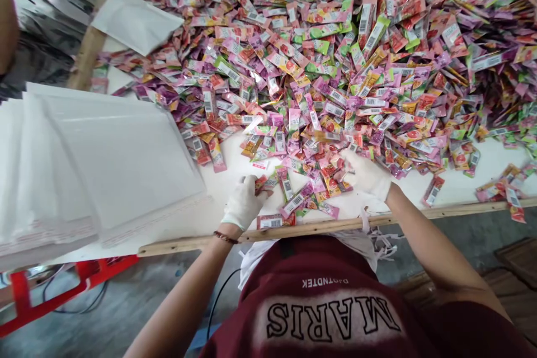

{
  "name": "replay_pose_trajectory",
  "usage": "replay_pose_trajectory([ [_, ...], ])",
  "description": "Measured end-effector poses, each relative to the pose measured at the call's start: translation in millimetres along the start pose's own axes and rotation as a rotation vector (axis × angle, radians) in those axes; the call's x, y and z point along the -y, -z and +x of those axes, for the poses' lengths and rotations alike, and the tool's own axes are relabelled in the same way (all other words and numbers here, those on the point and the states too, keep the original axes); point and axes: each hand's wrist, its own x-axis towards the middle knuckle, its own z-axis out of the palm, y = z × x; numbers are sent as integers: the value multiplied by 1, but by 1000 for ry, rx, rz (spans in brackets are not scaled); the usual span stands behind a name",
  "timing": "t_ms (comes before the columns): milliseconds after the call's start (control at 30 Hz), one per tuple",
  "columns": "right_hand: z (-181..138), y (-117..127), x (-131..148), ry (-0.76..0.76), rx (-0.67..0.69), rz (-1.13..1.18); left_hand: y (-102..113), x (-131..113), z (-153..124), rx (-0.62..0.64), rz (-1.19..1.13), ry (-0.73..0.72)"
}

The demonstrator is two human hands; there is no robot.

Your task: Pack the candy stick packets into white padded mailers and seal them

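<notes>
Both of my hands wear white fingerless-looking gloves. My left hand [244, 201] is closed at the table's near edge, its fingers and thumb pinching a few small sachets [271, 181] in red and green wrappers. To the right, my right hand [366, 173] reaches into the near side of the pile, fingers apart and touching red and orange sachets [331, 165]. Whether it grips any of them is hard to make out. Between the hands lie loose stick sachets [296, 201] in pink, purple and green, some showing barcodes. A red sachet [276, 221] lies flat by the wooden edge.
A great heap of sachets [293, 61] covers the white table [229, 159]. On the left stands a stack of white padded envelopes [121, 151]; another white envelope [137, 22] lies farther back. A wooden strip [327, 227] borders the near edge. Another person's arm [7, 17] shows at upper left.
</notes>
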Motion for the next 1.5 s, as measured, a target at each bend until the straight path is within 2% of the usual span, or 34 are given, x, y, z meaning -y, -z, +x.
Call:
replay_pose_trajectory([
  [67,9,-11,1,12,100,-342,-3,4,2,21,1,-16],
  [100,14,-15,2,25,133,-440,-1,6,3,24,-8,-29],
  [167,21,-17,1,76,125,-460,6,11,3,-11,-44,-63],
  [267,20,-6,2,198,-71,-161,23,17,-3,-77,-227,-97],
  [333,12,5,6,255,-210,103,31,15,-7,-37,-435,-60],
  [433,-1,13,18,226,-258,385,34,-2,-10,62,-588,-50],
  [467,-4,10,21,173,-249,410,32,-12,-10,76,-570,-77],
  [533,-4,-3,25,27,-230,309,22,-33,-8,124,-470,-139],
  [633,5,-31,27,-191,-133,-88,1,-65,-4,256,-207,-160],
  [733,14,-51,27,-287,-36,-376,-14,-83,-2,327,13,-162],
  [833,14,-50,23,-268,9,-431,-10,-78,-1,302,12,-210],
  [900,8,-41,18,-192,-7,-396,3,-64,-1,222,-54,-251],
  [1000,0,-24,14,-50,-107,-310,31,-36,-1,120,-197,-281],
  [1067,1,-18,19,8,-136,-246,45,-21,1,96,-275,-304],
  [1133,9,-20,30,35,-111,-197,51,-14,5,100,-266,-363],
  [1200,24,-30,45,42,-73,-199,46,-16,10,157,-147,-454],
  [1333,61,-59,69,-26,25,-381,18,-33,25,291,263,-679],
  [1433,76,-70,72,-72,94,-477,6,-42,35,306,452,-772],
  [1500,76,-68,69,-30,101,-447,9,-43,38,283,474,-789],
])
